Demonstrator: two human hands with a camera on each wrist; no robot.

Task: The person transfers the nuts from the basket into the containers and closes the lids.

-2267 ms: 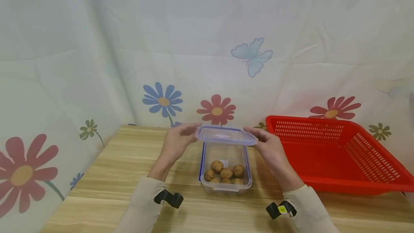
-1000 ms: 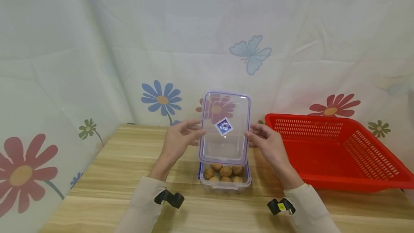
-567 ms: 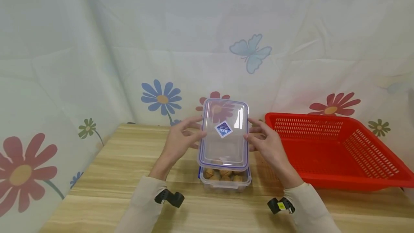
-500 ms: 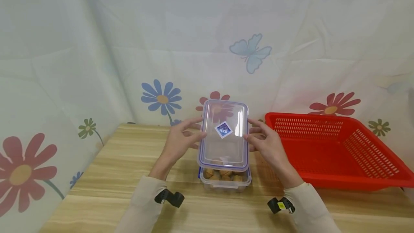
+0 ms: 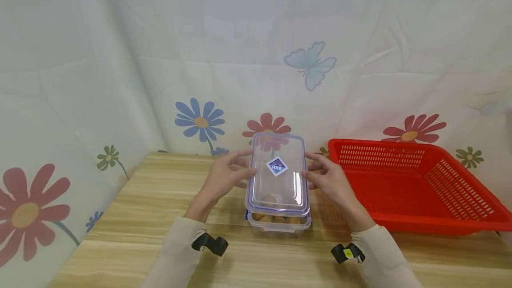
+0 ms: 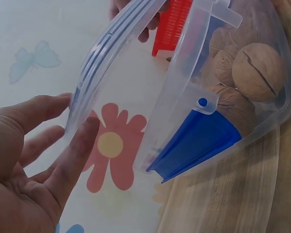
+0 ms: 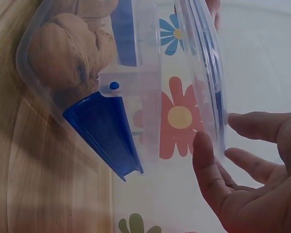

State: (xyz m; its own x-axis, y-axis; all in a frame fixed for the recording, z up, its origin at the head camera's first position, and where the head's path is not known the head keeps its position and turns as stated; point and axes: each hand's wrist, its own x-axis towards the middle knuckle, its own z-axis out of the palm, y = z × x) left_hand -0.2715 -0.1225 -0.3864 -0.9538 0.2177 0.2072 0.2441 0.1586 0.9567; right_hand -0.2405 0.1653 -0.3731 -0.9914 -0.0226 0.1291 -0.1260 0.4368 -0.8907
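A clear lid (image 5: pixel 276 190) with a blue seal and a diamond sticker is held tilted above a clear food container (image 5: pixel 280 228). Inside the container lie several walnuts (image 6: pixel 259 73), partly seen through the lid. My left hand (image 5: pixel 224 174) pinches the lid's left edge between thumb and fingers. On the opposite edge, my right hand (image 5: pixel 328 179) pinches it the same way. In the wrist views a gap shows between lid and container rim, and blue side clips (image 6: pixel 196 143) hang folded down from the container.
A red slotted plastic basket (image 5: pixel 400 194) stands to the right of the container on the wood-grain table (image 5: pixel 120 234). Behind the table hangs a white cloth (image 5: pixel 240 26) printed with flowers and a butterfly.
The lid was first held nearly edge-on, then tipped up with its sticker facing me. Since then both hands have lowered and flattened it towards the container, covering more of the walnuts.
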